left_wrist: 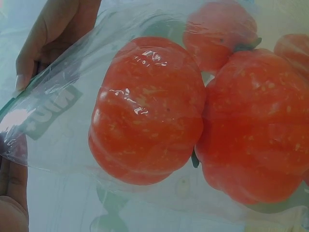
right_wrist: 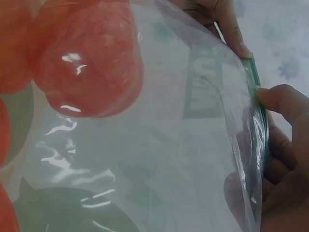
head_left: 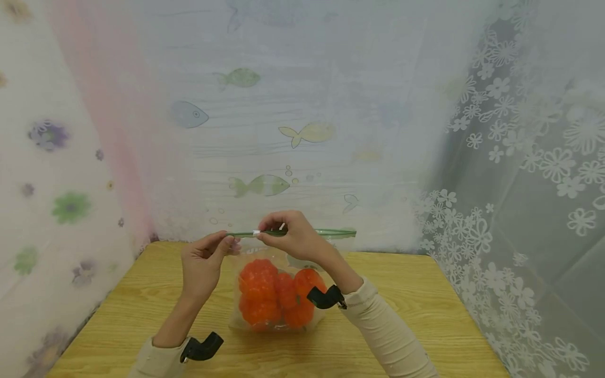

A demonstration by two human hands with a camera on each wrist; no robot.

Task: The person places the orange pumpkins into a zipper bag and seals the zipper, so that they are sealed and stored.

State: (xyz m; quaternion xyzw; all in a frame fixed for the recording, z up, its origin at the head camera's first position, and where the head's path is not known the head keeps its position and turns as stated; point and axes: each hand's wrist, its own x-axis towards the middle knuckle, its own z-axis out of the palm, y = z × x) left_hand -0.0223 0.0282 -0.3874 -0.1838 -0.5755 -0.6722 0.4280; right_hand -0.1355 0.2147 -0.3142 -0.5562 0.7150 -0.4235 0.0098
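Note:
A clear zip bag point(head_left: 231, 315) stands on the table, holding several ribbed red-orange fruits point(head_left: 259, 286), tomato-like with green stems. Its green zip strip point(head_left: 337, 232) runs across the top with a small white slider point(head_left: 257, 233). My left hand point(head_left: 203, 265) pinches the strip's left end between thumb and forefinger. Just right of the slider, my right hand point(head_left: 293, 236) pinches the strip, fingertips at the slider's edge. In the right wrist view the right thumb point(right_wrist: 285, 99) presses on the green strip, other fingers behind it. Fruits point(left_wrist: 149, 111) show through the film in the left wrist view.
The bag stands on a wood-grain table point(head_left: 402, 304). Behind it hangs a pale curtain with fish prints point(head_left: 269, 185), and a flower-patterned sheet point(head_left: 557, 163) is at the right. Dark wrist mounts point(head_left: 203, 347) sit at both sleeves.

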